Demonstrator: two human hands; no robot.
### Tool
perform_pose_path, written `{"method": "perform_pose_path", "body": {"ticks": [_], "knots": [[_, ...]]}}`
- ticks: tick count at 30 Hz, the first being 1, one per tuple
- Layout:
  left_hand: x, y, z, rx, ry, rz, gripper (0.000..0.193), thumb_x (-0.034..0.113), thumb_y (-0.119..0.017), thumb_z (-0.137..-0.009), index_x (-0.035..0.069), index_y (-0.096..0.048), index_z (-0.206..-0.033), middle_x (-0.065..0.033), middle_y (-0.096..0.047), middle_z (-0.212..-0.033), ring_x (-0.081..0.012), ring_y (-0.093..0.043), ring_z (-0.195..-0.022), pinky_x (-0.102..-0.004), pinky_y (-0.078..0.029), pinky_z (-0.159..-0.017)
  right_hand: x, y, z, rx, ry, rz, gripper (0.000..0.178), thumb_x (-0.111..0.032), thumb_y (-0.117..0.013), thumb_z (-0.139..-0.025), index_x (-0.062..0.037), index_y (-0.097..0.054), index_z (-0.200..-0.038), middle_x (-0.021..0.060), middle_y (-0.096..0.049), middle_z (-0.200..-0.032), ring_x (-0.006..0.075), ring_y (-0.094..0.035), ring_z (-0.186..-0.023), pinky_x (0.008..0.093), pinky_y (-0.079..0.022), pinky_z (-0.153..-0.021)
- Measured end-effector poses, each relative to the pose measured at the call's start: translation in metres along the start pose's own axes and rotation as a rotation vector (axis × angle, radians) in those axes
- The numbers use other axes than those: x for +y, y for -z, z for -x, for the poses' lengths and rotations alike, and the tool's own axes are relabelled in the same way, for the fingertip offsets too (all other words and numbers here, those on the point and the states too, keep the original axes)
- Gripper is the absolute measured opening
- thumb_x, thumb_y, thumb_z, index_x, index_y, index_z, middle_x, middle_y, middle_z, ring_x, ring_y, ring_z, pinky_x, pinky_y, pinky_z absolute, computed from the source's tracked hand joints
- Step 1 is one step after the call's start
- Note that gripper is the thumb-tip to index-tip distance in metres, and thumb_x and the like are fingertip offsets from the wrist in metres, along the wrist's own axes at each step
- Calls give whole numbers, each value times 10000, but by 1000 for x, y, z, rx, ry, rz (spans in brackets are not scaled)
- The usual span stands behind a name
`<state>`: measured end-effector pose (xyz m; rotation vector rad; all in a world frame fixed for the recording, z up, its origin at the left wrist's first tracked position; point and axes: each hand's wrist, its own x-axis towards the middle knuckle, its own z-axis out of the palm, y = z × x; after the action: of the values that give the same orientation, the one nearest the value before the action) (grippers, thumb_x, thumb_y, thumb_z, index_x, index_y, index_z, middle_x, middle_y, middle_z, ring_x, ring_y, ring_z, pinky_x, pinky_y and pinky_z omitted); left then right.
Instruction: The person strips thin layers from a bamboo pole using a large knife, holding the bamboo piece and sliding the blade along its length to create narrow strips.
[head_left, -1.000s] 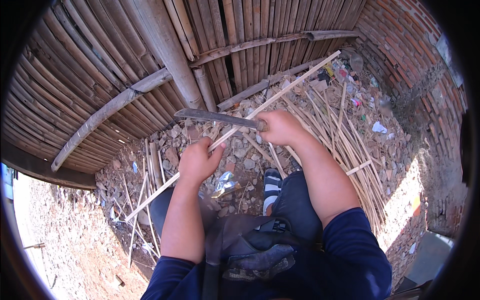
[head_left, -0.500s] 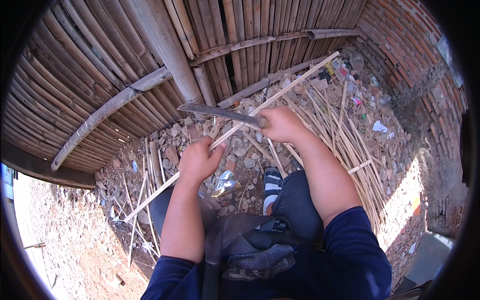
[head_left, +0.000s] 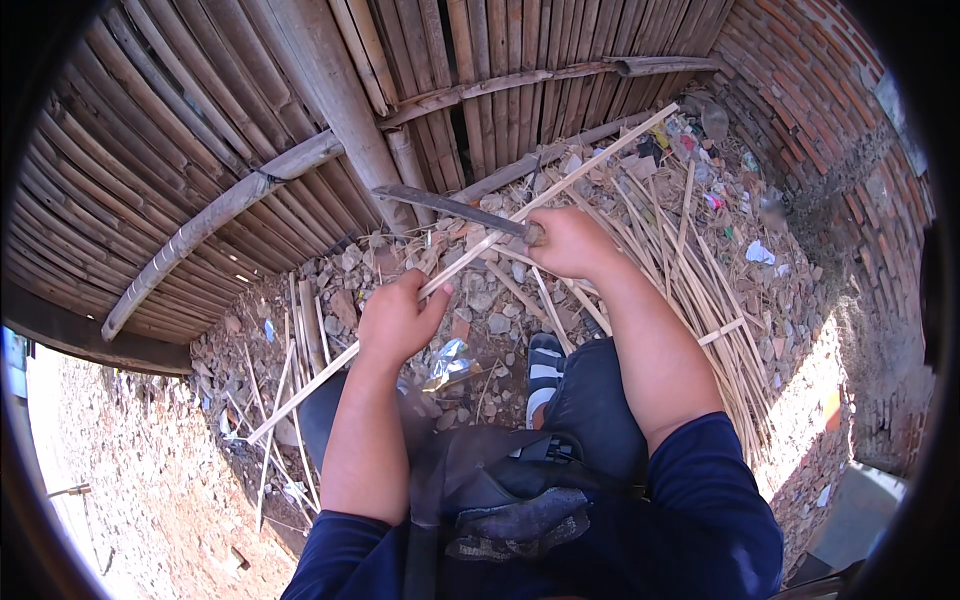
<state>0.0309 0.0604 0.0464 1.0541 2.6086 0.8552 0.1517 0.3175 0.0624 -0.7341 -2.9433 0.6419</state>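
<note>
My left hand (head_left: pixel 398 318) is closed round a long, pale bamboo strip (head_left: pixel 588 170), which slants from the lower left up to the far right. In my right hand (head_left: pixel 568 243) is the handle of a machete (head_left: pixel 452 207). Its long dark blade points to the far left and lies across the strip, at or very near its surface. Part of the handle is hidden by my fingers. Beyond the left hand, the strip's near end (head_left: pixel 262 433) reaches past my left knee.
Many split bamboo strips (head_left: pixel 715 318) lie heaped at the right. More sticks (head_left: pixel 268 440) lie at the left on stony ground. A slatted bamboo wall (head_left: pixel 225 90) with a thick post (head_left: pixel 340 100) rises ahead, and a brick wall (head_left: pixel 800 100) stands at the far right. Crumpled foil (head_left: pixel 452 364) lies before me.
My right hand has moved slightly right and nearer to me, and the machete's tip has swung a little right and away from me. The left hand and the strip have hardly moved.
</note>
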Motion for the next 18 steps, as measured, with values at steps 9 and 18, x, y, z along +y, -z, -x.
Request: {"method": "perform_pose_path", "body": {"ticks": [9, 18], "knots": [[-2, 0, 1, 4, 3, -9, 451, 463, -713, -923, 13, -702, -911, -214, -691, -732, -412, -707, -755, -487, -544, -710, -25, 10, 7, -121, 42, 45, 392, -250, -756, -814, -149, -721, -1190, 169, -734, -1103, 386, -691, -1057, 504, -558, -900], [2, 2, 1, -10, 6, -26, 433, 456, -689, -922, 24, -682, -894, -184, -709, -732, -404, -721, -765, -492, -565, -726, -7, 0, -1, -13, -58, -12, 466, -235, -745, -804, -86, -704, -1244, 208, -725, -1131, 388, -690, -1073, 488, -553, -934]]}}
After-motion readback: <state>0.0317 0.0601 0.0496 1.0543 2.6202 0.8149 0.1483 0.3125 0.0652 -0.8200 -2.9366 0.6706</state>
